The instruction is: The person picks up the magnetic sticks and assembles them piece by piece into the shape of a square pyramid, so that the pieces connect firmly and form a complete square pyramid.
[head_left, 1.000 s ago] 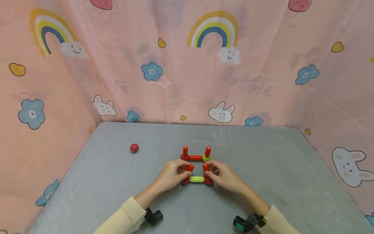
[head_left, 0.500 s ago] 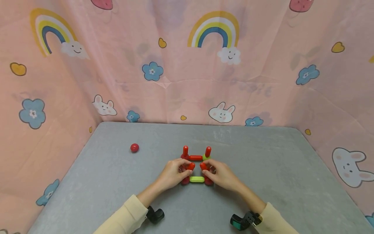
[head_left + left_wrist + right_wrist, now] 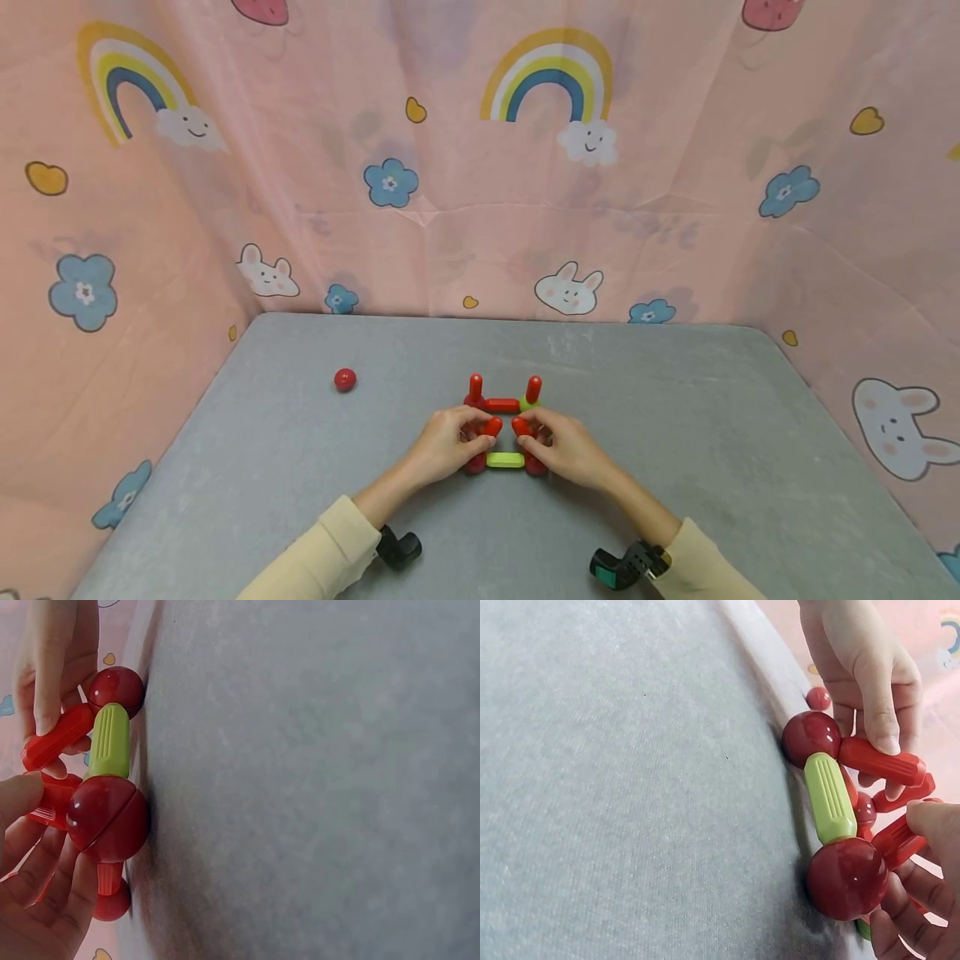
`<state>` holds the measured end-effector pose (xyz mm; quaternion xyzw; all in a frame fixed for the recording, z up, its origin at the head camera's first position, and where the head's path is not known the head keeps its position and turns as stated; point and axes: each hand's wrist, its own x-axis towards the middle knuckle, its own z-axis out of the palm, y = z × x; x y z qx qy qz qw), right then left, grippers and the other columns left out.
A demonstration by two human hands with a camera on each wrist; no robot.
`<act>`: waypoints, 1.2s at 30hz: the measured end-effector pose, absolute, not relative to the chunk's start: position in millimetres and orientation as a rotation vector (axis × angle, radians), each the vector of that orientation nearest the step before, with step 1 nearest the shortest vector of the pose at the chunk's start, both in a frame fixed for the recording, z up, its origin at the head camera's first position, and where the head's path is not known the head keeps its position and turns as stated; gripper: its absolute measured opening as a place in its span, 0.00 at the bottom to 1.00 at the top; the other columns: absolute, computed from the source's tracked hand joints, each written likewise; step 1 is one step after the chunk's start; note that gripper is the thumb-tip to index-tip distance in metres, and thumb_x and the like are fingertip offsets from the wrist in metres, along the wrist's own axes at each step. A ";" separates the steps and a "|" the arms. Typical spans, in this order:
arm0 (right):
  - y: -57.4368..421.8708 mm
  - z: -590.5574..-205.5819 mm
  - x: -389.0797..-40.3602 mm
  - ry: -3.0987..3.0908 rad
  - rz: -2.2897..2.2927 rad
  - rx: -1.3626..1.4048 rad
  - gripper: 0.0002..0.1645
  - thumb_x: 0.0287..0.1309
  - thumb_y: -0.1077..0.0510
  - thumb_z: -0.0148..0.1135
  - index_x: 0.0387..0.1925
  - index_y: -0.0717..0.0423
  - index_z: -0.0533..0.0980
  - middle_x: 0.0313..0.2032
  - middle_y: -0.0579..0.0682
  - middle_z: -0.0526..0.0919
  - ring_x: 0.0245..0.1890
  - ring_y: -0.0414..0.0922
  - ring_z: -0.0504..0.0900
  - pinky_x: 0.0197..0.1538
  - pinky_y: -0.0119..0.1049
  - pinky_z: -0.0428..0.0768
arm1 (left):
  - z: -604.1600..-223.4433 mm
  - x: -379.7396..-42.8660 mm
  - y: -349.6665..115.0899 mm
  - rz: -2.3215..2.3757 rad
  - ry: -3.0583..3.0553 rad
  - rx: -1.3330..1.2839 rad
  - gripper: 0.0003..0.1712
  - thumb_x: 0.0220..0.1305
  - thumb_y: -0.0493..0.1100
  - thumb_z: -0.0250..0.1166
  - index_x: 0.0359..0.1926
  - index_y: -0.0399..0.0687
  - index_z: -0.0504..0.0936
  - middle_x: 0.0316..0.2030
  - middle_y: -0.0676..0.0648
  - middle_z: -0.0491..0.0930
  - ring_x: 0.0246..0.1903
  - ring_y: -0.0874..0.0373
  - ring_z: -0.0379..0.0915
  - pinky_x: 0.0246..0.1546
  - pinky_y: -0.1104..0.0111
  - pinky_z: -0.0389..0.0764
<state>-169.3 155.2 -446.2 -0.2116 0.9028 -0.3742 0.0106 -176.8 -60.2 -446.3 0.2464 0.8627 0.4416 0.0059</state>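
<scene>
A frame of rods and balls stands on the table between both hands. My left hand (image 3: 441, 443) pinches a red rod (image 3: 54, 801) rising from the front left red ball (image 3: 109, 817). On the other side my right hand (image 3: 570, 447) pinches a second red rod (image 3: 900, 838), which meets the front right red ball (image 3: 847, 877). Both rods lean inward, their tops apart. A lime green rod (image 3: 506, 460) joins those two balls. Behind, a red rod (image 3: 502, 406) links a red ball (image 3: 473, 402) and a lime green ball (image 3: 529, 407), each with an upright red rod. Fingers partly hide the side rods.
A loose red ball (image 3: 345, 380) lies on the grey table (image 3: 225, 467), left of the frame and farther back. A pink printed cloth (image 3: 450, 233) hangs behind the table and at its sides. Each wrist wears a black camera mount.
The tops of both pinched rods have tilted inward, the right one more clearly. My right hand has shifted slightly left, while the rest of the frame and the loose ball stay put.
</scene>
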 end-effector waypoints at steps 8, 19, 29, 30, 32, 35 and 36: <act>161.5 -443.4 -170.6 2.801 -1.231 -0.666 0.16 0.57 0.58 0.61 0.47 0.56 0.74 0.38 0.47 0.80 0.33 0.41 0.77 0.35 0.29 0.77 | -444.8 -179.9 -64.8 1.424 2.667 0.750 0.13 0.56 0.39 0.65 0.44 0.43 0.81 0.33 0.51 0.80 0.29 0.63 0.75 0.31 0.75 0.77; 175.7 -440.7 -192.7 2.973 -1.378 -0.522 0.19 0.56 0.63 0.60 0.50 0.60 0.71 0.41 0.55 0.79 0.38 0.48 0.79 0.43 0.43 0.79 | -441.6 -204.2 -73.0 1.732 2.853 0.526 0.10 0.53 0.36 0.67 0.39 0.41 0.81 0.35 0.46 0.82 0.33 0.57 0.78 0.33 0.72 0.78; 168.7 -443.6 -206.7 2.946 -1.268 -0.486 0.22 0.57 0.59 0.61 0.54 0.58 0.71 0.46 0.56 0.79 0.43 0.51 0.80 0.45 0.44 0.79 | -445.4 -217.2 -66.9 1.656 2.791 0.446 0.18 0.53 0.37 0.67 0.48 0.43 0.80 0.39 0.46 0.81 0.35 0.57 0.79 0.35 0.72 0.79; 167.7 -443.9 -207.1 2.943 -1.261 -0.482 0.22 0.57 0.59 0.61 0.53 0.58 0.71 0.46 0.56 0.79 0.43 0.52 0.79 0.44 0.43 0.79 | -446.0 -218.0 -65.9 1.642 2.785 0.448 0.18 0.54 0.38 0.67 0.48 0.44 0.80 0.39 0.47 0.81 0.35 0.57 0.79 0.35 0.72 0.79; 165.7 -444.5 -207.8 2.938 -1.266 -0.470 0.20 0.57 0.59 0.61 0.51 0.58 0.72 0.44 0.56 0.79 0.42 0.52 0.79 0.44 0.44 0.80 | -446.8 -219.5 -64.1 1.612 2.789 0.452 0.17 0.54 0.38 0.66 0.47 0.45 0.80 0.37 0.47 0.82 0.33 0.57 0.79 0.34 0.72 0.79; 164.1 -445.9 -209.3 2.952 -1.278 -0.482 0.18 0.56 0.60 0.61 0.49 0.59 0.73 0.43 0.55 0.79 0.40 0.51 0.80 0.43 0.43 0.80 | -447.9 -221.6 -62.1 1.598 2.803 0.461 0.16 0.54 0.38 0.66 0.46 0.45 0.81 0.36 0.47 0.82 0.31 0.57 0.80 0.32 0.72 0.79; 163.7 -446.2 -209.8 2.960 -1.278 -0.484 0.17 0.56 0.60 0.61 0.48 0.58 0.73 0.42 0.55 0.80 0.40 0.51 0.80 0.43 0.43 0.80 | -448.2 -222.1 -61.6 1.600 2.805 0.464 0.15 0.54 0.38 0.66 0.45 0.44 0.81 0.35 0.47 0.82 0.31 0.57 0.80 0.32 0.72 0.79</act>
